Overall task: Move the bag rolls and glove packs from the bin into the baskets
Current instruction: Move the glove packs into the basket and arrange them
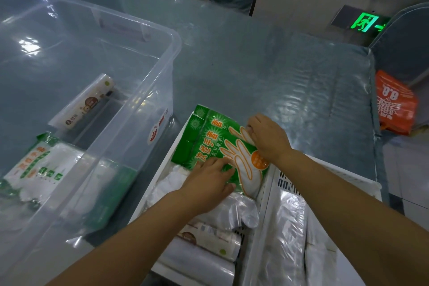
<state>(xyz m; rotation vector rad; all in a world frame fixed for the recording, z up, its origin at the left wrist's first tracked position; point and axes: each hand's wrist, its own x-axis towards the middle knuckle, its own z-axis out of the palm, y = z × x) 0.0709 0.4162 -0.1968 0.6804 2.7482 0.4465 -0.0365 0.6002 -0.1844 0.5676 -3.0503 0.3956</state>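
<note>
One green glove pack (pixel 209 144) leans at the left basket's (pixel 160 167) far end, with the right basket (pixel 262 239) beside it. The left hand (pixel 209 183) lies flat on it, fingers (pixel 217 162) spread, and the right hand (pixel 267 137) pinches its far edge. The clear bin (pixel 151 100) holds one bag roll (pixel 86 102) and one other glove pack (pixel 41 169).

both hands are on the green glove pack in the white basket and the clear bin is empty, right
Not quite: the clear bin is not empty. The head view shows a bag roll and a pale glove pack inside. The left hand and right hand are on the green glove pack in the white basket.
</note>
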